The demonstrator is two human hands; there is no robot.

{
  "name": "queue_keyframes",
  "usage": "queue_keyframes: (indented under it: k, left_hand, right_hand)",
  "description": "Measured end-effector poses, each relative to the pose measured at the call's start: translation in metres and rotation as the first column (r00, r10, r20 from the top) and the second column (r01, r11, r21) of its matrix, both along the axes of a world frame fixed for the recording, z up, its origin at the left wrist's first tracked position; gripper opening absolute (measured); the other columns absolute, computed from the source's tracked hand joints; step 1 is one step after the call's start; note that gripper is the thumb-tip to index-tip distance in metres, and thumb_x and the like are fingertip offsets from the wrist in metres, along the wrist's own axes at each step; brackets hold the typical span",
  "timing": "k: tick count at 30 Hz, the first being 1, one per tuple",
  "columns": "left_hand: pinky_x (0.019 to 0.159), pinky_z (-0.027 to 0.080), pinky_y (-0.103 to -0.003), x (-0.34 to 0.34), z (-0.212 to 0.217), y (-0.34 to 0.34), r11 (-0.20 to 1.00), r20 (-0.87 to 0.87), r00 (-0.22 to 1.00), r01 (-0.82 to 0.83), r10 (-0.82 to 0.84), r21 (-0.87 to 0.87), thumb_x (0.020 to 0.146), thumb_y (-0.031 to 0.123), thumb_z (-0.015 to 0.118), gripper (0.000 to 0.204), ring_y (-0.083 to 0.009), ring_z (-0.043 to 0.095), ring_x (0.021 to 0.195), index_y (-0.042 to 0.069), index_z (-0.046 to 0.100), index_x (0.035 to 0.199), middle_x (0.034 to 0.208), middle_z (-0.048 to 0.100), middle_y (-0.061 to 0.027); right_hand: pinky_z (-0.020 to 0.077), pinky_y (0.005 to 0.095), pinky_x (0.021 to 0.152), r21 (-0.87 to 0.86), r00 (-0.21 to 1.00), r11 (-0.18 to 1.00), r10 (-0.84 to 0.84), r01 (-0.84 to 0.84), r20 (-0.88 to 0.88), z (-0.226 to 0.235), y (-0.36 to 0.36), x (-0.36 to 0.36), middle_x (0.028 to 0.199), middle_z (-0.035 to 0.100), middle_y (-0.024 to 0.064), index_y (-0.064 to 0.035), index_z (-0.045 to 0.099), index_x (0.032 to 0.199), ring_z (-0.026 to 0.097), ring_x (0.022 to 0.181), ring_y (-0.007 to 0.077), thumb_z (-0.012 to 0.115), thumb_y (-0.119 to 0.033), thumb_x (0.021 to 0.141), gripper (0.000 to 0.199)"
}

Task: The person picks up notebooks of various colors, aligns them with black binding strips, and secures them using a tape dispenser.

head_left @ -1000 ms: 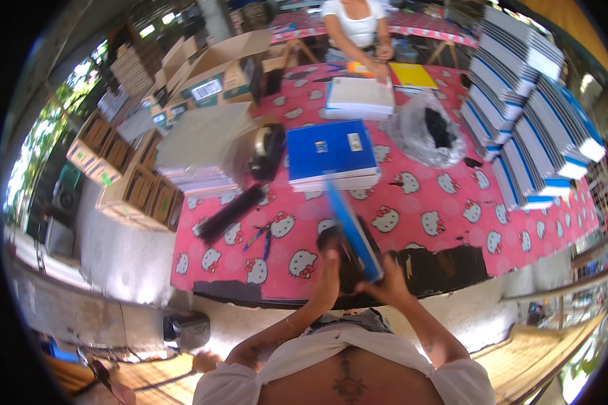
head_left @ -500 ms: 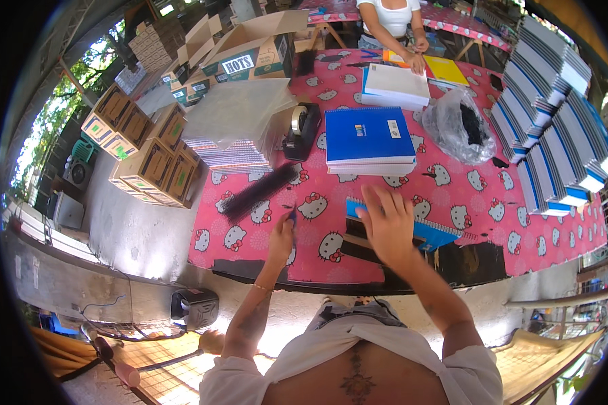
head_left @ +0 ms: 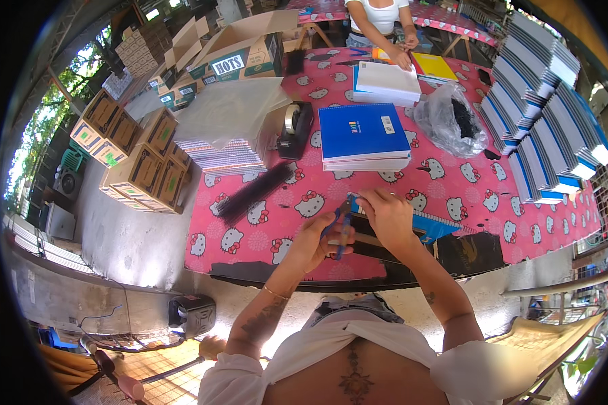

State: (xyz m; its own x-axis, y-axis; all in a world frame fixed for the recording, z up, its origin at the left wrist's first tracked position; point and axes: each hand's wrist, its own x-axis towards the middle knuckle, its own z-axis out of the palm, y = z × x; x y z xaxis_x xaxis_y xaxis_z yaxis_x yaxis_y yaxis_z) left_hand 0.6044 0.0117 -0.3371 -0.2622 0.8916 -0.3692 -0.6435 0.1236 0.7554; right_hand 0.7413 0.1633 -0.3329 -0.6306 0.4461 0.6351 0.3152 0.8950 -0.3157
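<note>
In front of me a blue spiral notebook [head_left: 438,227] lies on a dark board near the table's front edge, its coil along the far side. My left hand [head_left: 309,244] is wrapped round blue-handled pliers [head_left: 344,221], whose jaws point at the notebook's left end. Fingers bent, my right hand [head_left: 392,219] pinches at that same end, beside the jaws, and covers part of the cover. The coil tip between the fingers is too small to make out. To the left of the pliers lies a bundle of black plastic coils [head_left: 255,194].
Beyond my hands sit a stack of blue notebooks [head_left: 365,135], a tape dispenser [head_left: 294,131] and a pile under clear sheets [head_left: 230,111]. A plastic bag [head_left: 446,121] and tall notebook stacks [head_left: 537,108] stand right. Across the table a person [head_left: 378,23] handles papers.
My left hand has brought the pliers right and up to the notebook's left end. My right hand, spread over the notebook before, has bent its fingers at that end.
</note>
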Motion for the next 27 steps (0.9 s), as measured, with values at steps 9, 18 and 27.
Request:
queue_keyframes:
  k: [9,18,27]
  left_hand:
    - [0.08,0.049,-0.04,-0.056,-0.043,-0.003,0.984,-0.987,0.151,0.16,0.049,0.073,0.088,0.012,0.067,0.03,-0.0305,0.061,0.088,0.007,0.069,0.118,0.09,0.062,-0.0133]
    - [0.108,0.039,-0.052,-0.063,-0.058,0.148,0.928,-0.84,-0.413,0.27,0.353,0.257,0.089,0.022,0.07,0.036,-0.0371,0.049,0.13,0.007,0.067,0.121,0.13,0.059,-0.014]
    - [0.089,0.055,-0.037,-0.112,-0.057,0.218,0.942,-0.926,-0.329,0.328,0.187,0.074,0.09,0.023,0.069,0.03,-0.0315,0.07,0.102,0.005,0.072,0.114,0.11,0.073,-0.014]
  right_hand:
    - [0.0531,0.0435,0.062,-0.064,0.982,0.997,-0.04,0.052,0.184,0.011,0.029,0.067,0.088,0.069,0.0096,-0.0127,0.069,0.103,0.068,0.072,0.0331,0.074,-0.021,0.085,0.02]
    - [0.0534,0.0368,0.088,-0.408,0.841,0.759,-0.539,0.508,0.044,-0.029,0.242,0.312,0.113,0.069,0.0151,0.0019,0.055,0.138,0.066,0.099,0.0237,0.066,-0.029,0.096,0.053]
    - [0.0452,0.0434,0.104,-0.516,0.984,0.845,-0.177,0.139,-0.024,-0.076,0.151,0.136,0.135,0.058,0.0238,-0.0015,0.053,0.138,0.055,0.127,0.0392,0.07,-0.032,0.092,0.058]
